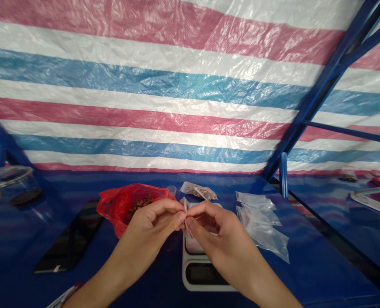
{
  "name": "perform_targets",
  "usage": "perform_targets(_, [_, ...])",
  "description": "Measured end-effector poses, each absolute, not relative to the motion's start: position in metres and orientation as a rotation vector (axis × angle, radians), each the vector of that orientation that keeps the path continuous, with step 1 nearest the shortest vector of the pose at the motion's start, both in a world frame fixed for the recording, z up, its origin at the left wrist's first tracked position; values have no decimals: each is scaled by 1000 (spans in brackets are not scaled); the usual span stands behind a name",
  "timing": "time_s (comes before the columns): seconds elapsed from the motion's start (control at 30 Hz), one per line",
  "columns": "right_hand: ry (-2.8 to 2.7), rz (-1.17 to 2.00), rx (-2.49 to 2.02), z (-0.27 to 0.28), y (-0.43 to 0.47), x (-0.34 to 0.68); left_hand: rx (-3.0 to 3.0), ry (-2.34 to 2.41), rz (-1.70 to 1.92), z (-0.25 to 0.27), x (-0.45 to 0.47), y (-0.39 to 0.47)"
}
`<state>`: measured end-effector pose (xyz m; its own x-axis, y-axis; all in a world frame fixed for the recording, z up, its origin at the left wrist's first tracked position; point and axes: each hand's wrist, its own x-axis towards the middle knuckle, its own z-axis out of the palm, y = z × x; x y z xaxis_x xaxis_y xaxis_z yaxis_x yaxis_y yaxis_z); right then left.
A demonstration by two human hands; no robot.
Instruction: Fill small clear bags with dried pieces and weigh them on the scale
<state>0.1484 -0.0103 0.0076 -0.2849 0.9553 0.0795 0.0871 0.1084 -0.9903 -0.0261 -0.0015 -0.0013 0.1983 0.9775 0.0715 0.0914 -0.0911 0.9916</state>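
Between my hands, above a white digital scale (187, 273), is a small clear plastic bag (186, 205), seen nearly edge-on. My left hand (154, 222) pinches one side of it with thumb and forefinger. The other side is pinched by my right hand (217, 226), fingers close to those of the left. Whether the bag has anything in it I cannot tell. Behind my left hand sits an open red plastic bag (113, 203) of small brown pieces (138, 206). Several flat clear plastic bags (263, 222) lie to the right of my right hand.
Filled clear packets (198, 191) and a small clear cup (171, 189) stand behind the scale. A dark glossy flat panel (69, 241) lies at left, with a clear round container (10, 184) beyond it. Blue metal bars (308, 107) rise at right before a striped tarp (164, 94).
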Motion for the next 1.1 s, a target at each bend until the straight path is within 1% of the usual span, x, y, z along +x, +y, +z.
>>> perform_targets(0.27, [-1463, 1408, -1056, 9, -9, 148, 1459, 1145, 1076, 2, -24, -6])
perform_targets(0.63, [-1548, 1332, -1067, 9, -10, 149, 1475, 1170, 1021, 4, -26, -6])
perform_targets(0.87, [-1636, 1166, -1163, 7, -11, 142, 1537, 1206, 1077, 6, -17, -11])
perform_targets(1.03, [-1650, 809, -1283, 8, -11, 142, 1661, 1283, 1139, 3, -13, -14])
perform_targets(1.1, [-1625, 759, -1270, 10, -10, 143, 1680, 1268, 1165, 4, -16, -12])
